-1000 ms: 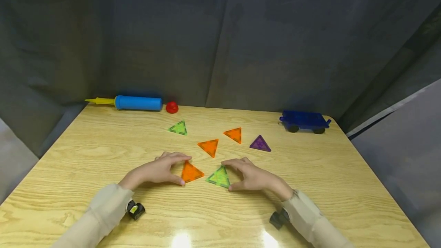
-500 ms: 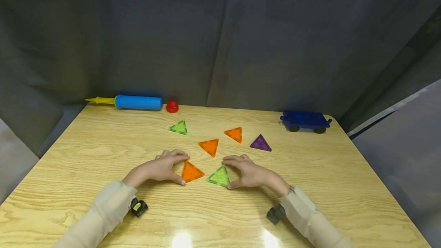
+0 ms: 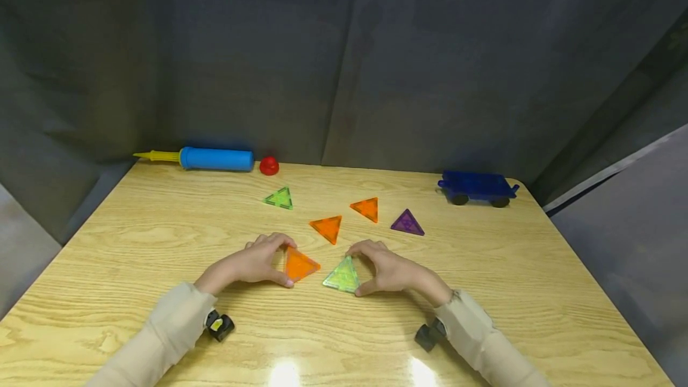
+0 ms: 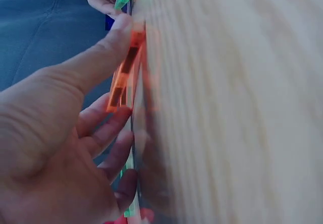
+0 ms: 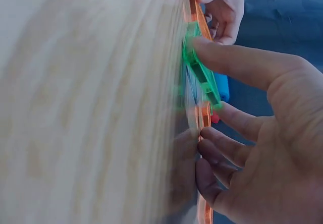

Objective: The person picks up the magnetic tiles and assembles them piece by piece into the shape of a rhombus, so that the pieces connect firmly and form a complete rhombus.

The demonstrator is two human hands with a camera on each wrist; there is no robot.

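Observation:
My left hand (image 3: 252, 261) pinches an orange translucent triangular magnetic tile (image 3: 301, 264) between thumb and fingers at its left edge. In the left wrist view this orange tile (image 4: 123, 77) tilts up, its outer edge raised off the wood. A green triangular magnetic tile (image 3: 343, 275) is pinched the same way by my right hand (image 3: 395, 270), thumb at the near corner and fingers at the far one. The right wrist view shows this green tile (image 5: 204, 75) slanted too. The two tiles point toward each other across a small gap.
Beyond the hands lie two orange tiles (image 3: 329, 229), (image 3: 368, 209), a purple tile (image 3: 407, 223) and another green tile (image 3: 280, 198). Along the table's (image 3: 177, 226) back edge are a blue hand pump (image 3: 216, 159), a red rounded object (image 3: 269, 166) and a dark blue wheeled toy base (image 3: 476, 187).
Both held tiles now look tilted, with their outer edges raised from the table. My left hand has shifted slightly right with the orange tile. The other tiles stay put.

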